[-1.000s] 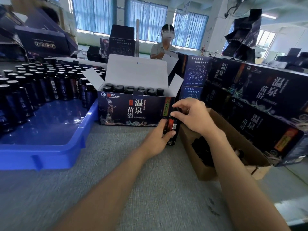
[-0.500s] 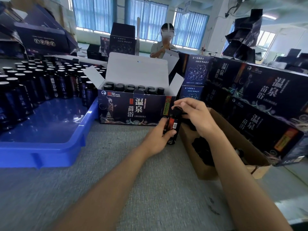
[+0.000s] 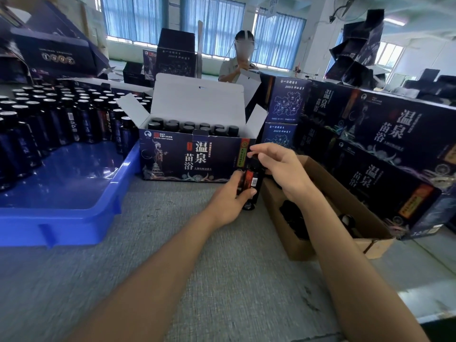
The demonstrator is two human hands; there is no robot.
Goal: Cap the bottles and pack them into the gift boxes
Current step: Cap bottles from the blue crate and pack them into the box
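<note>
Head cam: left-hand fingers (image 3: 248, 193) were wrapped round the labelled middle of a small dark bottle (image 3: 254, 180), thumb on the front by the barcode. The right hand (image 3: 281, 166) sat over the top, fingertips pinching what looked like the black cap (image 3: 254, 162), though it was a bit blurry there. So the left hand (image 3: 229, 198) was the clamp and the right was the twister, as far as I could judge.

The bottle stood upright with its base seemingly on the desk (image 3: 197, 280), just off the front right corner of the open gift box (image 3: 187, 159) and right beside the brown carton (image 3: 298, 245). The gift box already had rows of capped bottles in it. The blue tray (image 3: 61, 225) at the desk's left edge held plenty more.

Handling-wise, my guess is it's light and rigid, glossy enough to be slippery, and breakable if it's glass. I'd grab it round the label and keep the cap pinch on the sides, not the top.
</note>
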